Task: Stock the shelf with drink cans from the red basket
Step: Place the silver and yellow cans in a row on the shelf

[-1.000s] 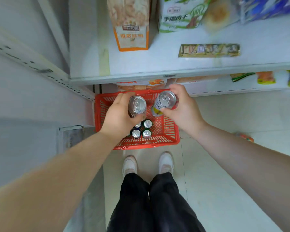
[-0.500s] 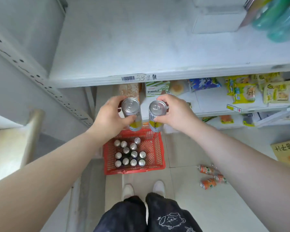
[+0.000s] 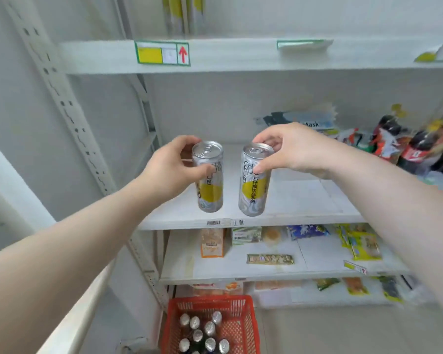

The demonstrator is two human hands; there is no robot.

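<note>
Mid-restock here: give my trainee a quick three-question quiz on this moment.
1. True or false: the left hand and right hand each hold a yellow-labelled drink can.
2. Where does the red basket sit? A) on a shelf B) on the floor below the shelves C) in a hand
3. Fill in: the left can and right can are held ___, tops up, at the front of the white shelf.

Key: 1 true; 2 B; 3 upright.
</note>
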